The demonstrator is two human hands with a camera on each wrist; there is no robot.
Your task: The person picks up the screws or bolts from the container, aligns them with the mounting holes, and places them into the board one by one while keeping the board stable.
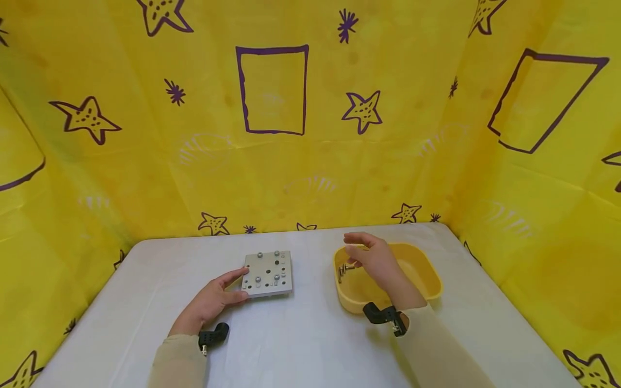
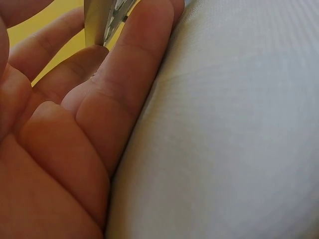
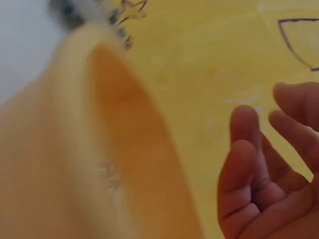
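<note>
A flat metal plate [image 1: 268, 277] with holes and several bolts standing in its top lies left of the middle of the table. My left hand [image 1: 213, 300] grips its left side, with thumb near the front corner and a finger on the upper edge. In the left wrist view, the plate's edge [image 2: 97, 25] shows past the fingers. My right hand [image 1: 379, 263] hovers over the left part of a yellow plastic bin [image 1: 427, 269], fingers loosely bent and nothing seen between them. Several small screws [image 1: 343, 270] lie in the bin near its left wall, beside the fingertips.
The white tabletop [image 1: 301, 345] carries the plate and the bin, with bare cloth between them. A yellow patterned curtain [image 1: 301, 178] closes off the back and both sides. Each wrist wears a small black camera [image 1: 213, 335].
</note>
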